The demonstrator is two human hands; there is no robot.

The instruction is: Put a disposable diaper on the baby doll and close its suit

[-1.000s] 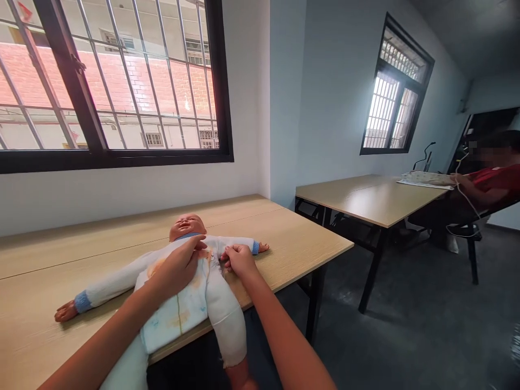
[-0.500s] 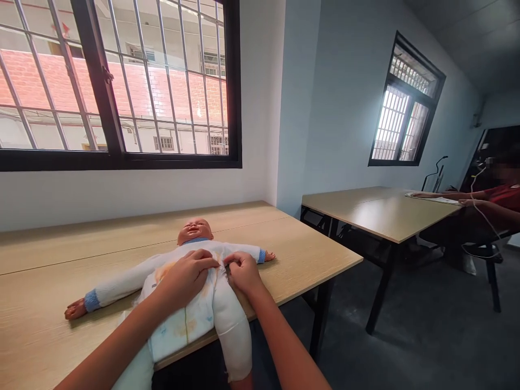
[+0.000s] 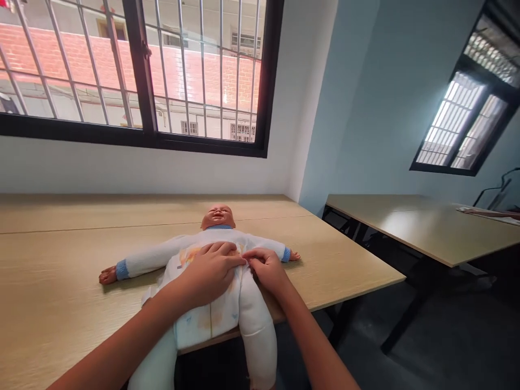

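Note:
A baby doll [image 3: 218, 218] lies on its back on the table, arms spread and legs over the front edge. It wears a white top with blue cuffs and a white diaper [image 3: 205, 319] with orange and blue prints. My left hand [image 3: 215, 271] rests across the front of the diaper, fingers bent, thumb and fingertips gripping near its upper edge. Beside it, my right hand [image 3: 266, 266] pinches the diaper's edge at the doll's waist, on the right. Both sets of fingertips meet there, and the bit of material between them is mostly hidden.
The wooden table [image 3: 60, 303] stands against the wall under a barred window [image 3: 203, 70]. Over a gap to the right is a second table [image 3: 406, 216]. On it, at the right edge, a person's arm [image 3: 491, 215] lies by a pale sheet.
My view has swung right-to-left across the room, so the doll and hands appear further right. Both hands stay at the diaper's waist; the left thumb reaches closer to the right fingers.

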